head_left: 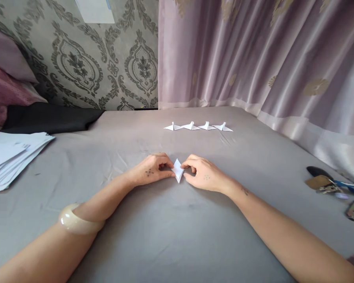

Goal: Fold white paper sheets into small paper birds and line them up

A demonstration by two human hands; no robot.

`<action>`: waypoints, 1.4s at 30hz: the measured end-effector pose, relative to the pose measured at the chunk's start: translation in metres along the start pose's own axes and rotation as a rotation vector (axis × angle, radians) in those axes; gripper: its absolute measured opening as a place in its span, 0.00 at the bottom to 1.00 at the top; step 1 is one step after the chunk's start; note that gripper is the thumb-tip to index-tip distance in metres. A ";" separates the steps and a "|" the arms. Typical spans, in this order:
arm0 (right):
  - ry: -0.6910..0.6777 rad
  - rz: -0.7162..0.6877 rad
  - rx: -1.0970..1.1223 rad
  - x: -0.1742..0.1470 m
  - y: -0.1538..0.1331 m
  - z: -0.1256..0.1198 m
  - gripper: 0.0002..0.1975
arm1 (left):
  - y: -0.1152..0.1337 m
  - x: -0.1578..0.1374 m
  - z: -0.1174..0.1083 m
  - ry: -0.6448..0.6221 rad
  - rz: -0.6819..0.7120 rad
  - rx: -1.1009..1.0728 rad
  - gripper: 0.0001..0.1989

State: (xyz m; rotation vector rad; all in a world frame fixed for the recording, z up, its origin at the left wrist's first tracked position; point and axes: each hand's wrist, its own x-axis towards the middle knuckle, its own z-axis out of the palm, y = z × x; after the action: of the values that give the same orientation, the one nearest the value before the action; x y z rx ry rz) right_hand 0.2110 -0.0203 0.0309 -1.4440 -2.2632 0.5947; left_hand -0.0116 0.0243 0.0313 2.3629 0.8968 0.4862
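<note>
Grey sheet (177,232), folded paper (177,169) between fingers (165,160)

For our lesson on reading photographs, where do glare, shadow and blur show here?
Head view: glare on the bangle, sheen on the curtain; soft shadow beside the left forearm; creases faint on the bright folded paper; keys smeared near the right edge.

The head view looks forward-down onto both hands (155,169).

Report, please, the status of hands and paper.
Left hand, right hand holding folded paper at opposite edges. Paper diamond-shaped. Four folded figures beyond, apart.
</note>
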 end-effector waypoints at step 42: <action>-0.166 0.474 0.339 0.033 0.000 -0.013 0.08 | -0.001 0.015 0.004 0.030 -0.478 -0.274 0.13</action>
State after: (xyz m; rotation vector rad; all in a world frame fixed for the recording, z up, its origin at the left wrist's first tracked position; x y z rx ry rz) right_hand 0.2053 0.0117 0.0447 -1.8041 -1.8058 1.2161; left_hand 0.0000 0.0336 0.0297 1.8209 1.2729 0.4171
